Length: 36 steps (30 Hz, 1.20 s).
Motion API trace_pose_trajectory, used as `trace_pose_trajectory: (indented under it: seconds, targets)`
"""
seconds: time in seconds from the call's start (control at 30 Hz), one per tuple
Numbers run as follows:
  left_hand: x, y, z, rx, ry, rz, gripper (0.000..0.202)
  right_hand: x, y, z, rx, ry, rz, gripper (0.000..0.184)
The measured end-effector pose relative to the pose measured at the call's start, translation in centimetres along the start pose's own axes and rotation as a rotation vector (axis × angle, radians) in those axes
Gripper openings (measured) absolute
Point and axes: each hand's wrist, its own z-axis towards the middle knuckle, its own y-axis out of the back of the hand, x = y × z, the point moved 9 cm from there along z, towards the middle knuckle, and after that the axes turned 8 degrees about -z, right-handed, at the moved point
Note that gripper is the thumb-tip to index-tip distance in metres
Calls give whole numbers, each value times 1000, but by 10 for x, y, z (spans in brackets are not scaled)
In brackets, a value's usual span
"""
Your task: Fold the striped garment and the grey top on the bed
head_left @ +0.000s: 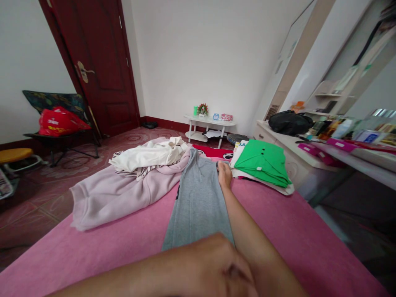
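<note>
Grey sweatpants (202,198) lie lengthwise on the pink bed cover (136,251), narrow at the far end and wider toward me. My right hand (225,173) reaches to their far right corner, its fingers closed on the edge of the cloth. Across the near end of the sweatpants comes my left hand (222,268), close to the camera and slightly blurred. Its fingers are curled in, and what they hold, if anything, is hidden. Left of the sweatpants lies a pale lilac fleece garment (123,196), with a white garment (151,154) heaped on top.
A folded green garment (261,163) tops a stack of clothes at the bed's right. Red cloth (213,152) lies at the far edge. Beyond stand a small white table (210,119) and a chair with a red bag (62,121). A cluttered dresser (278,142) borders the right.
</note>
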Motion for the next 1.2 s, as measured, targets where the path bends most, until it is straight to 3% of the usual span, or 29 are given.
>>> trace_pose_trajectory:
  seconds: [0.07, 0.1, 0.13, 0.23, 0.3, 0.5, 0.7, 0.8, 0.9, 1.03, 1.2]
  targets:
    - [19, 43, 0, -345, 80, 256, 27, -4, -1, -1, -22, -36, 42, 46]
    - [29, 59, -4, -470, 129, 386, 35, -6, -1, -1, -28, -49, 61, 45]
    - [40, 68, -7, -525, 171, 490, 45, -8, -2, -1, -30, -60, 78, 43]
    - [74, 71, -9, -459, 233, 655, 65, -19, -5, 6, -19, -96, 122, 37]
    - [86, 67, -10, -413, 232, 698, 63, -27, -6, 12, 2, -126, 148, 35]
    - [88, 64, -8, -370, 226, 730, 61, -32, -5, 11, 184, -128, 220, 46]
    - [92, 61, -7, -356, 212, 736, 62, -16, 17, -29, 455, -24, 274, 86]
    - [91, 57, -9, -343, 206, 746, 62, -9, 34, -53, 548, 26, 259, 96]
    - [87, 52, -12, -321, 191, 762, 61, -7, 53, -77, 594, 39, 186, 90]
    - [79, 41, -23, -270, 125, 728, 59, 1, 86, -118, 662, 118, 120, 63]
    - [39, 7, -42, -134, -68, 450, 53, 31, 143, -179, 737, 126, 10, 41]
